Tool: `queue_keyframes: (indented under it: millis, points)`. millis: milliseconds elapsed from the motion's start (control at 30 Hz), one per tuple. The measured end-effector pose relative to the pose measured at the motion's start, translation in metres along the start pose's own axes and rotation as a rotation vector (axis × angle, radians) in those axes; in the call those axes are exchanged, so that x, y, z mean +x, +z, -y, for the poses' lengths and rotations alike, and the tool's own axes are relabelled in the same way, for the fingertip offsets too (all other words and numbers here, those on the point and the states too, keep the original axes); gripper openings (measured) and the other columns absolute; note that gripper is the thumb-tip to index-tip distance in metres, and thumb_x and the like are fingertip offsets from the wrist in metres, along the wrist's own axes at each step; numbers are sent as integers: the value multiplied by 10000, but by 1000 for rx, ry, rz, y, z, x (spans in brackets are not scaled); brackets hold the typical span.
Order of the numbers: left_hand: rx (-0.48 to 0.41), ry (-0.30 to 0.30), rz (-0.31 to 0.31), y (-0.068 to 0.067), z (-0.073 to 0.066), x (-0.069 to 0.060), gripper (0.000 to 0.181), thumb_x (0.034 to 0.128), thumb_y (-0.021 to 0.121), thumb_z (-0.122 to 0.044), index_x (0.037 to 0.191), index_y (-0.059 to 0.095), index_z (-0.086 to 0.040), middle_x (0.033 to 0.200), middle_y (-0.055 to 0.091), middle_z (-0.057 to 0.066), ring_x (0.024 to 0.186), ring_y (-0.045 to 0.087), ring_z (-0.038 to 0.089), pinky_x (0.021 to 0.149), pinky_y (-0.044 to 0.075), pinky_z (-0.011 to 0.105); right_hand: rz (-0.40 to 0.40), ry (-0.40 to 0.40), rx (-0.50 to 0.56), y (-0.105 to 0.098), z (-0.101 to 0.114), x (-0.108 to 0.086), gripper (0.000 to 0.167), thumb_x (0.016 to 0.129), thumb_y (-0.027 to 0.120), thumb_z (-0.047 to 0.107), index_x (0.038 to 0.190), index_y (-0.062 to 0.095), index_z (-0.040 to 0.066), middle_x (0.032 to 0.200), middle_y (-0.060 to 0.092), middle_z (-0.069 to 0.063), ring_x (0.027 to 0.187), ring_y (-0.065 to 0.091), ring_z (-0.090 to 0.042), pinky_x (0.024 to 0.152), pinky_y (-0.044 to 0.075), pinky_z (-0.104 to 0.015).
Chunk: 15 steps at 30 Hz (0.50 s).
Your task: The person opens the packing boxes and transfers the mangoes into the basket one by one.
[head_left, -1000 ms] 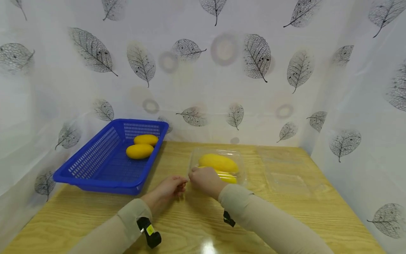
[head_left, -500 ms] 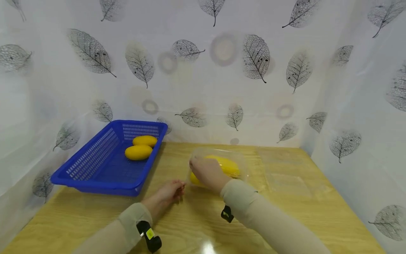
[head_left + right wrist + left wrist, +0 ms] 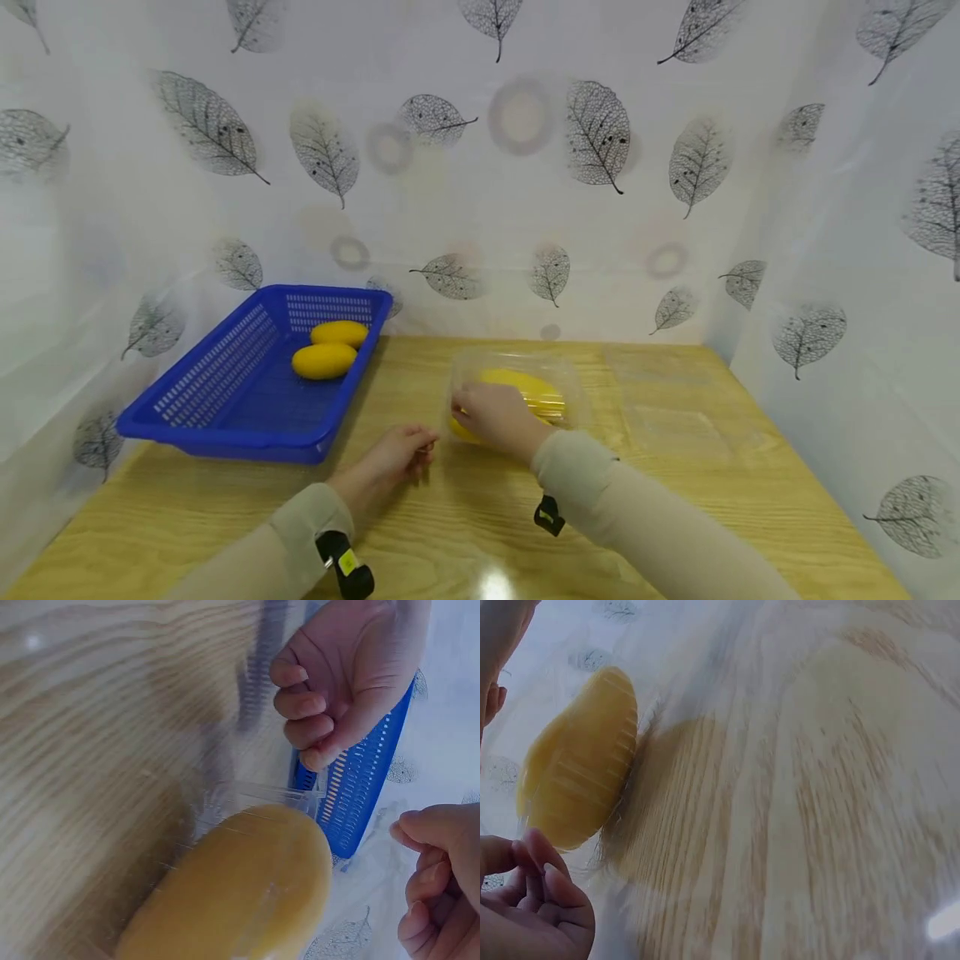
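Note:
In the head view a clear plastic container [image 3: 573, 408] holds yellow mango-like fruit [image 3: 521, 383]. At its near left corner, my left hand [image 3: 401, 454] pinches a thin clear edge between thumb and index finger. My right hand [image 3: 498, 412] reaches over the container's left part, covering some fruit. The right wrist view shows my left hand [image 3: 337, 682] by the container's corner, and my right hand [image 3: 446, 877] with thumb and index together on clear plastic. One fruit [image 3: 585, 765] shows through ribbed plastic in the left wrist view, above my left hand [image 3: 540, 915].
A blue slotted basket [image 3: 225, 446] with two yellow fruits [image 3: 324, 361] stands on the left of the wooden table [image 3: 450, 542]. Flat clear plastic pieces [image 3: 678, 429] lie on the right. A leaf-patterned curtain [image 3: 480, 208] hangs behind and at both sides.
My right hand rose slightly over the container's left side, then came down a little. The clear plastic and the visible fruit have shifted. My left hand has barely moved.

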<state>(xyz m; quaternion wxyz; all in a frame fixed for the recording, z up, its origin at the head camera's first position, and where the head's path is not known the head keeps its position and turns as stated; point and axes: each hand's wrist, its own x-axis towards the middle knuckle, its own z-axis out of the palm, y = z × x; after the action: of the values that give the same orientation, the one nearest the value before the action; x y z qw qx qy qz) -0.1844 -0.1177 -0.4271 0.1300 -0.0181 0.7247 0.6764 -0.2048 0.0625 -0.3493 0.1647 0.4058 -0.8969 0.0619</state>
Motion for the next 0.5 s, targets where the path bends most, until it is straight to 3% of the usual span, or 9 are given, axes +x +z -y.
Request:
queue_keyframes:
  millis: [67,133,300,400,500]
  points:
    - [48,-1,-20,1,1,-1,198,962,475,-131,884,562,28,678,487,-20,584,491,75,501,354,215,2,6,40,-4,-3,-8,54,863,649,175,832,681,144,777,593,43,658,579,-107,549,477,-250]
    - [93,-1,-57,2,1,-1,225,961,486,-152,997,587,46,741,514,16,622,514,110,523,377,238,-8,60,91,-11,-11,-16,71,879,634,176,870,688,131,805,612,32,701,584,-114,607,490,-267]
    - [171,102,-96,2,-10,-6,392,969,461,-121,1330,463,32,1045,588,168,798,572,209,610,448,310,-62,378,374,-26,-48,-45,233,949,539,171,1122,635,46,1031,633,-79,898,589,-212,778,490,-384]
    - [219,167,-67,2,-17,-8,428,969,438,-80,1380,400,33,1211,544,228,905,571,251,655,471,344,-36,541,541,-24,-69,-69,390,988,458,195,1316,473,-15,1261,516,-198,1099,518,-329,904,431,-480]
    - [258,200,-14,4,-19,-9,444,977,415,-84,1401,359,36,1314,463,268,1020,542,313,729,485,394,60,633,604,-21,-82,-90,523,1005,407,256,1396,313,-78,1408,345,-271,1239,389,-418,987,338,-543]
